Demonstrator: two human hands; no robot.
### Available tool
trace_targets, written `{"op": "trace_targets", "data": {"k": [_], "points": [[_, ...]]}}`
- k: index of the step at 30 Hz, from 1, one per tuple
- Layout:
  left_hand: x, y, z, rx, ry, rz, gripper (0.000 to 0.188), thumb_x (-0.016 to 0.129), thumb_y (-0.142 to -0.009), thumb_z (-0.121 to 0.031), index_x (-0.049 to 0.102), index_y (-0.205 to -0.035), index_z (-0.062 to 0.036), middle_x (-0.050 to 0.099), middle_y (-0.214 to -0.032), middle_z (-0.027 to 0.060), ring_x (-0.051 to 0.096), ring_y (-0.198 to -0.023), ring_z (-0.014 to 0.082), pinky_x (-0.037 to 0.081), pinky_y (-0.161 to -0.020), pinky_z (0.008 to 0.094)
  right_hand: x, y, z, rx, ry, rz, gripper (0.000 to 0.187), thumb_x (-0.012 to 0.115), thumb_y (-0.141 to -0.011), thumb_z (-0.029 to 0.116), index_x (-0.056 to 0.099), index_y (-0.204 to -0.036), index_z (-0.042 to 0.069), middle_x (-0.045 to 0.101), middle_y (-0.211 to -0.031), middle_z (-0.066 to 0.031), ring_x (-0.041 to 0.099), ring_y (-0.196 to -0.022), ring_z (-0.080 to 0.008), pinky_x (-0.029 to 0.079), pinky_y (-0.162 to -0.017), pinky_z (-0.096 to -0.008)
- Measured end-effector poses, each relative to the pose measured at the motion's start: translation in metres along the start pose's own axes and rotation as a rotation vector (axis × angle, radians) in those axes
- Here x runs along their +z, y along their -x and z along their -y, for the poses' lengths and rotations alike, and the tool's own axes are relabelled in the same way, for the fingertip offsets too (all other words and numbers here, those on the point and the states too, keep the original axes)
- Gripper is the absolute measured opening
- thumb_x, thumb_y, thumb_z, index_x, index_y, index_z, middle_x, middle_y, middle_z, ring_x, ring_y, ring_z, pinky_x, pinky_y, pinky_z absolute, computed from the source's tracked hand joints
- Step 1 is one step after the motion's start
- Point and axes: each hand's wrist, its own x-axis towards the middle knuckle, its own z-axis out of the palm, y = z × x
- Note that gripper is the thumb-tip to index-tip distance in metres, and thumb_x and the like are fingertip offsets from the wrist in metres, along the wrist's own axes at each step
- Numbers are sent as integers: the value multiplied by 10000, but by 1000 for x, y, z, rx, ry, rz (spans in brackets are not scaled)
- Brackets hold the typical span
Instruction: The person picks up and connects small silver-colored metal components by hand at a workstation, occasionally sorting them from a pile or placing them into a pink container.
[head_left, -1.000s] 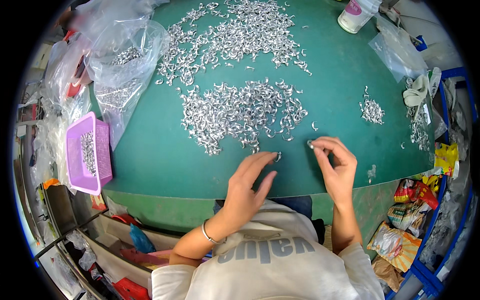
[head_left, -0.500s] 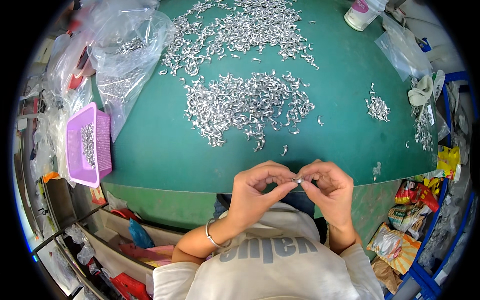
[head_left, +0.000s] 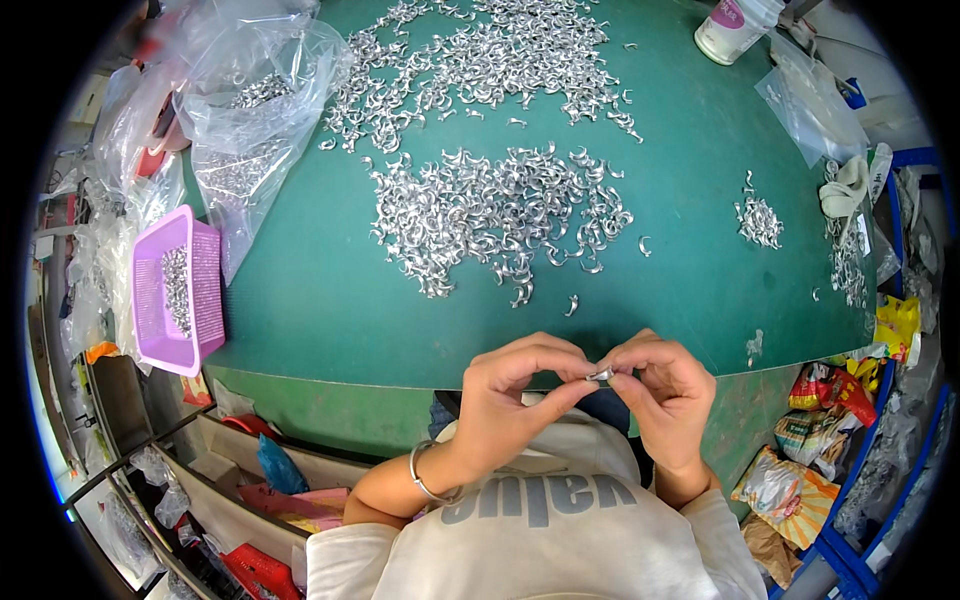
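Observation:
Between the fingertips of both hands is a small curved silvery metal piece (head_left: 602, 375), held just over the table's near edge. My left hand (head_left: 515, 398) pinches its left end with thumb and forefinger. At its right end my right hand (head_left: 662, 395) does the same; the fingertips hide part of it. Ahead of my hands lies a heap of like curved pieces (head_left: 490, 215) on the green table (head_left: 300, 310). One loose piece (head_left: 571, 305) rests between the heap and my fingers.
A larger spread of pieces (head_left: 510, 50) covers the far side. On the left stand a pink plastic basket (head_left: 208, 295) with pieces inside and a clear plastic bag (head_left: 240, 150). A small pile (head_left: 760, 223) and a white tub (head_left: 735, 30) are on the right.
Both hands have shifted slightly toward me and to the right, still pinching the metal piece. It now shows more between the fingertips. The heaps lie as before.

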Motion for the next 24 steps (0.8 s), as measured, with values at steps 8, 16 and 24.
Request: {"op": "trace_targets", "data": {"k": [8,16,24], "points": [[-1,-6,-9,148,-196,1,186,655,-659,129,617,-824,52,600,-823,139,576,-739,180,472,-643,262,3,-9,4,-32,4,4,194,567,-732,-150,564,-901,-55,621,-883,-154,524,-723,-154,422,-624,-253],[-2,-8,-18,164,-216,-11,185,655,-659,123,617,-825,50,601,-822,138,575,-729,177,471,-638,261,8,-14,12,-55,3,-3,177,576,-723,-149,570,-874,-58,622,-868,-169,554,-744,-176,446,-628,-261],[-5,-3,-25,162,-175,-14,179,638,-669,134,613,-832,64,599,-835,149,575,-748,184,472,-648,265,16,-12,18,-71,26,-12,180,591,-699,-152,577,-851,-56,631,-861,-167,564,-746,-189,457,-623,-263]]}}
